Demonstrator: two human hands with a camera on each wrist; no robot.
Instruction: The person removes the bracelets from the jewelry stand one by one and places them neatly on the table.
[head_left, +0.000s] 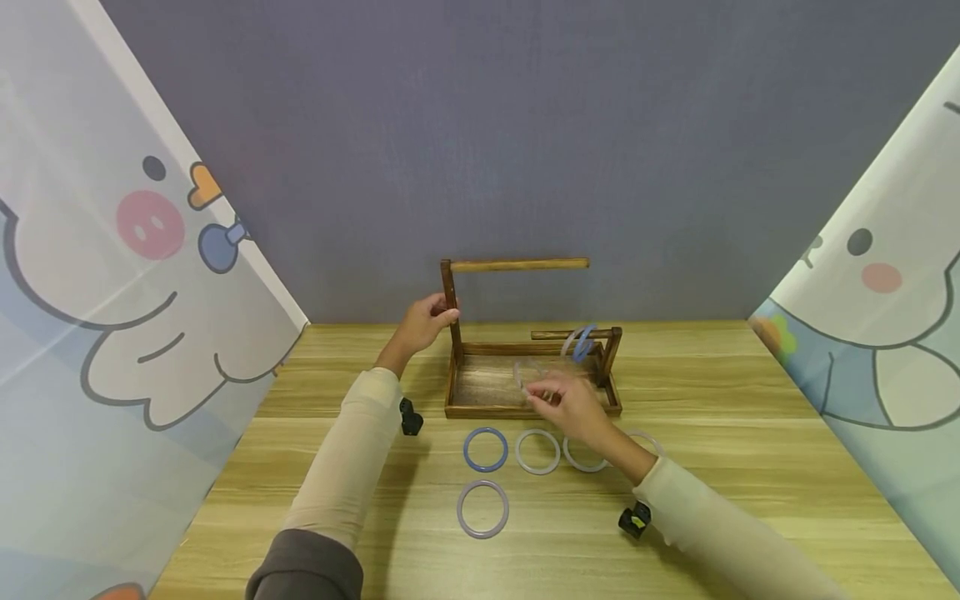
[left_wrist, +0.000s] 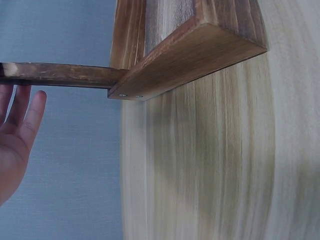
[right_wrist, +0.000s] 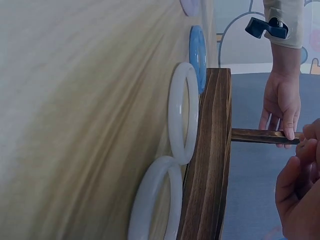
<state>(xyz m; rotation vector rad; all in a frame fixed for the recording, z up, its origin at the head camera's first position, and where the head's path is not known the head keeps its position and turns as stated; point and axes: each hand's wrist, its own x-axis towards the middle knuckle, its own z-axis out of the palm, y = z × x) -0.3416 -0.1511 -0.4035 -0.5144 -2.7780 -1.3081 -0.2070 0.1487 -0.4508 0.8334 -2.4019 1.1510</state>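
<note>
Here, the right hand (head_left: 567,406) pinches a ring (head_left: 517,376) clear of the tray's rim (head_left: 483,412).

table (head_left: 570,542): rack (head_left: 534,412), rings (head_left: 466,451) before it | lower bar (head_left: 549,335): hung rings (head_left: 582,344)

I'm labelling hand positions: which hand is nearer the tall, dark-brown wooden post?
Left. The left hand holds the post; the right hand is apart from it, farther right, over the brown wooden tray.

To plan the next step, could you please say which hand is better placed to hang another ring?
Probably the right hand: it pinches a pale ring near the lower bar, while the left hand holds the tall upright.
</note>
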